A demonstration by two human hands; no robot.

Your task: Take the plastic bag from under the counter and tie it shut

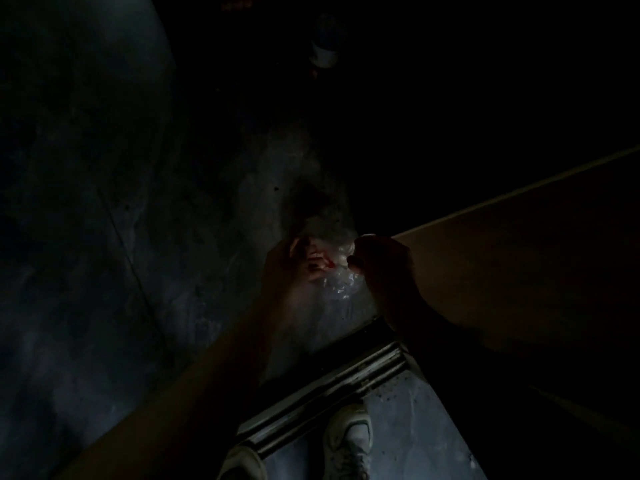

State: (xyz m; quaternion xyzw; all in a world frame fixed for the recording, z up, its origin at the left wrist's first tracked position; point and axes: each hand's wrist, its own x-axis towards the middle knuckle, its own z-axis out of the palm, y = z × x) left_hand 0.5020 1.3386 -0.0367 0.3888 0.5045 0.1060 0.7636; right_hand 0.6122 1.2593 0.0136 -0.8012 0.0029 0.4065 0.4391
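The scene is very dark. A clear, crinkled plastic bag (337,284) with something pale and red inside hangs in mid-frame over the grey floor. My left hand (285,268) grips the bag's top from the left. My right hand (382,268) pinches the top from the right, fingers closed on the plastic. The bag's upper part rises blurred above my hands. The counter (519,258) runs as a brown slab just right of my right hand.
A grey concrete floor (104,237) fills the left. A metal door track (329,386) crosses the floor below my hands, with my two pale shoes (346,441) beside it. A dim white container (325,46) stands far back.
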